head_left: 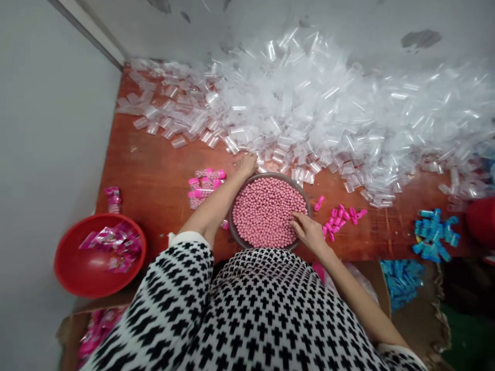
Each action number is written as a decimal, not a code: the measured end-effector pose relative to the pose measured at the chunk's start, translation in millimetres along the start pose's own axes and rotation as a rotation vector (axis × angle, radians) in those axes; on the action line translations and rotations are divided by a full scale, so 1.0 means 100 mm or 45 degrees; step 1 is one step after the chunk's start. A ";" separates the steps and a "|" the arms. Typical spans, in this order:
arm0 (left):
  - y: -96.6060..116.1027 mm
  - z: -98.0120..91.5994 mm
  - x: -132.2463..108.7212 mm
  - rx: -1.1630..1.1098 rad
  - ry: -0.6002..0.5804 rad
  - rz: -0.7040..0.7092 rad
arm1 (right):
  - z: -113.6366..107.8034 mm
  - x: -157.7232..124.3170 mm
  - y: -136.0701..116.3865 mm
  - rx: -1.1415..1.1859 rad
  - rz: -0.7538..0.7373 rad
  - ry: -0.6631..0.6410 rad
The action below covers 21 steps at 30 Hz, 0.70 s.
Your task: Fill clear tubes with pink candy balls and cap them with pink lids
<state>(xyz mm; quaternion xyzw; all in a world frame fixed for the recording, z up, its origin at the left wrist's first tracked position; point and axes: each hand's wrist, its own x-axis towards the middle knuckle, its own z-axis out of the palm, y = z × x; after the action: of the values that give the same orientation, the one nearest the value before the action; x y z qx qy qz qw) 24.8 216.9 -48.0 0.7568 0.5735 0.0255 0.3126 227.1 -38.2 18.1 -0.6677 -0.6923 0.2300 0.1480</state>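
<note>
- Closest to the camera is the person's black-and-white patterned top (263, 314), leaning right up to the action.
- Just past it is a dark-rimmed basin (278, 175) on the reddish bench (143, 154), loaded with small pink balls (266, 214). That's where the main stuff is.
- Right hand (309, 232) reaches over the basin's right side, fingers down at the balls. Its grip is partly curled, but I honestly can't tell if anything's pinched in there.
- Left hand (245, 165) is just beyond the basin's upper left, at the near edge of a huge heap of clear tubes (301, 103). Can't tell if that grip has closed on one.
- My read on the step in hand: right hand working at the balls, left one at the tubes, both sides at once.
- Next move, imo, calls for a light scooping grip on the right, since little round things roll, and a single tube picked cleanly out of that jumble on the left.
- Left of the basin there's a cluster of ball-filled tubes with pink tops (204, 186), partly behind the left forearm.
- Right of it, loose pink plastic pieces (336, 221) lie near the right hand, untouched.
</note>
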 end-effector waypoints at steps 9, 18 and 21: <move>-0.03 -0.07 -0.07 0.143 0.129 0.244 | 0.01 0.10 -0.05 0.173 0.044 0.080; 0.25 -0.35 -1.42 -0.302 0.106 0.312 | -0.11 0.12 0.32 0.370 0.277 0.328; 0.27 -0.26 -1.59 -0.335 0.103 0.329 | -0.13 0.09 0.85 0.130 0.451 0.317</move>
<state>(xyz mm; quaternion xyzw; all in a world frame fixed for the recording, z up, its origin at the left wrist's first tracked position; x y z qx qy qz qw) -17.2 84.2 37.4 0.7753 0.4751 0.1704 0.3797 306.4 -27.8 -15.9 -0.7939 -0.5280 0.2030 0.2232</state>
